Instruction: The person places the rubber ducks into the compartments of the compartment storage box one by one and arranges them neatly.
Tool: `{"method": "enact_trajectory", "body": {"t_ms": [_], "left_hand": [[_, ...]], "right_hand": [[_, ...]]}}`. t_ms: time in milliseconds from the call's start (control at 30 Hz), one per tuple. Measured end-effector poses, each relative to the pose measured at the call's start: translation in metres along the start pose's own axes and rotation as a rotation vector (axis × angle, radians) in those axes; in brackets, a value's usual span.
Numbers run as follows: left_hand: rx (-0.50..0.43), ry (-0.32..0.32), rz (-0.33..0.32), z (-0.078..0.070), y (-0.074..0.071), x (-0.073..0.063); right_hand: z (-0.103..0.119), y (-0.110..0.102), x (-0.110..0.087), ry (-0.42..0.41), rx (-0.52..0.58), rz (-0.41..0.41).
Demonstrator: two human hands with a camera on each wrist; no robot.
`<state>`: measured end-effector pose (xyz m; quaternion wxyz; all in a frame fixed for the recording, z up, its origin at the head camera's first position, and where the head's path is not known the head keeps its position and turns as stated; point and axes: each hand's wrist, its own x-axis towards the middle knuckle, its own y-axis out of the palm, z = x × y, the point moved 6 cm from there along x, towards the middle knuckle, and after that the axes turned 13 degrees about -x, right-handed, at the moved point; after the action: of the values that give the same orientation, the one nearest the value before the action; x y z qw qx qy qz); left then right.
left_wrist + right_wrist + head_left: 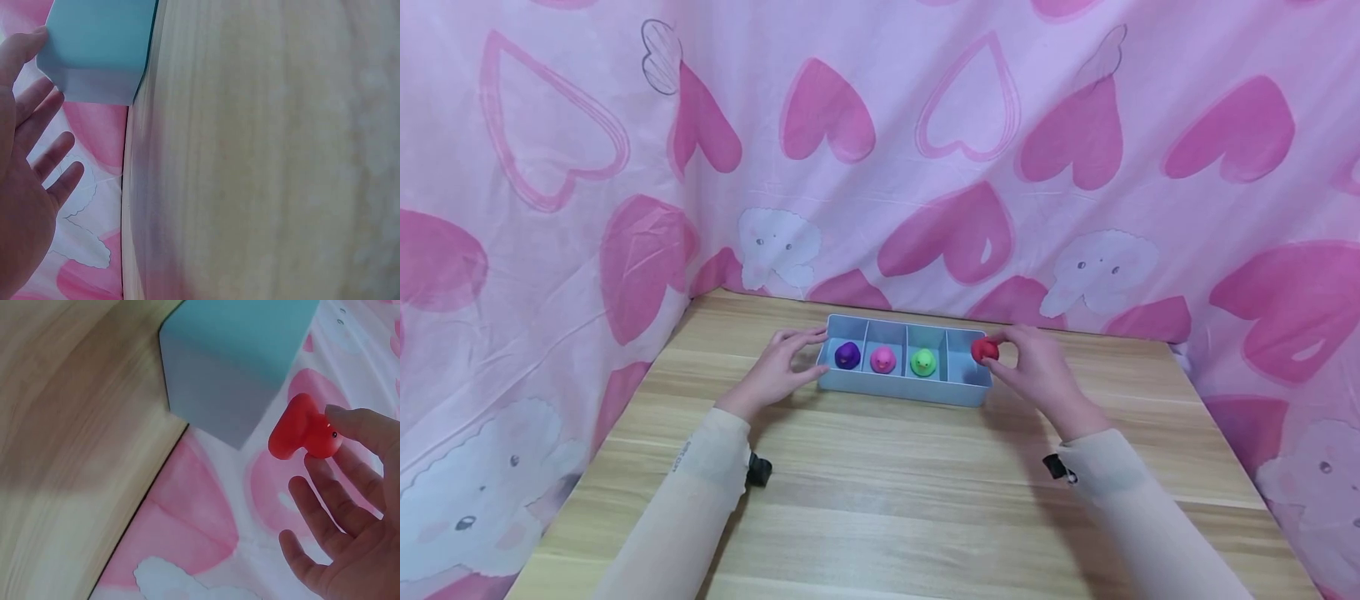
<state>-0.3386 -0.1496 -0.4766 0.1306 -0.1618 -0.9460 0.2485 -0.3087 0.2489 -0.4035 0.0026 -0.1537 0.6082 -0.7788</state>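
A light blue tray (895,384) with a row of compartments stands toward the back of the table. Its compartments hold a purple rubber duck (847,356), a pink rubber duck (883,360) and a green rubber duck (922,362), from left to right. My right hand (1037,371) pinches a red rubber duck (303,430) by its head between thumb and fingers, over the rightmost compartment's outer end. At the tray's left end, my left hand (778,371) has its thumb and fingertips at the rim, thumb on the near corner, fingers toward the far one.
The wooden table (880,500) reaches toward me and to both sides of the tray. Close behind its back edge hangs a pink curtain (880,183) with hearts. A black strap piece (759,470) sits at the left wrist, another (1055,467) at the right.
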Motion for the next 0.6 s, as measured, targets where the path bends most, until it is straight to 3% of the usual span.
{"method": "enact_trajectory", "body": {"t_ms": [333, 600], "left_hand": [[-0.005, 0.001, 0.002, 0.0, 0.0, 0.0], [-0.003, 0.023, 0.0, 0.002, 0.0, 0.001]], "right_hand": [[0.009, 0.021, 0.011, -0.109, -0.003, -0.007], [0.013, 0.032, 0.013, -0.083, -0.005, 0.062]]}}
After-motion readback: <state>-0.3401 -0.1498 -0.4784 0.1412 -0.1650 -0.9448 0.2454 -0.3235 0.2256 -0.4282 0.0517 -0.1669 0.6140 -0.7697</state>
